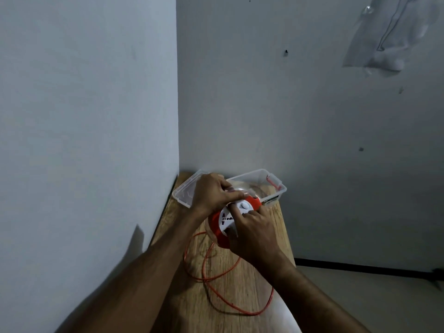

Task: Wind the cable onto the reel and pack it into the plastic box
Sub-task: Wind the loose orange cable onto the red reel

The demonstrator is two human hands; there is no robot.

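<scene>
- Lower centre: loose orange cable (230, 296) loops on the wooden table (182, 308); much is unwound.
- Centre: right hand (254, 236) grips the reel (225, 222) at its lower edge; left hand (213, 192) curls over its top.
- Step: winding, judged early. Next: turn the reel, feeding in slack without tangles.
- Just beyond: box (276, 186), open, against the wall.

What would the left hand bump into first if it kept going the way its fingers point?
The left hand points right, across the top of the reel. Going on, it would likely meet the clear box beside it, though depth is unclear.
</scene>
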